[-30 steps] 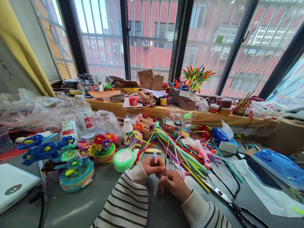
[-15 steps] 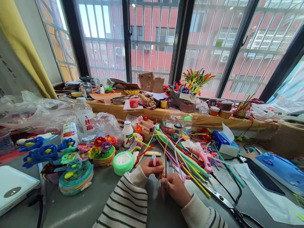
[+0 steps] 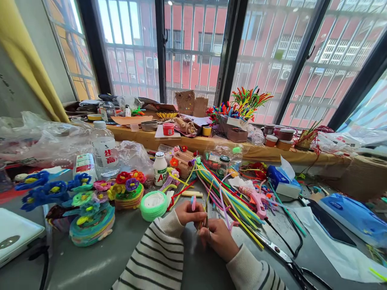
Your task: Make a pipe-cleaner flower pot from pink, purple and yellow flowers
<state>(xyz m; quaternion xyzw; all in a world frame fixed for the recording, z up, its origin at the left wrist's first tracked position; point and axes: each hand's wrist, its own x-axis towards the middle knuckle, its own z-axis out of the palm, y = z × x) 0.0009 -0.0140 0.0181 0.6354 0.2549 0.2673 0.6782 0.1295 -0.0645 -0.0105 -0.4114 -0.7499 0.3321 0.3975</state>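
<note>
Craft workspace, probably a small studio, pipe cleaners, pink glue gun, scissors, barred windows

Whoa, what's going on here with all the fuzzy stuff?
A person is working over a grey table. The left grip pinches a thin yellow strip, with a pink-and-blue loop sticking up beside it. The right grip, close by, holds what looks like a slim metal tool. Colorful pipe cleaners lie spread out just beyond, a pink glue gun lies near them, and big scissors rest on the right.
</note>
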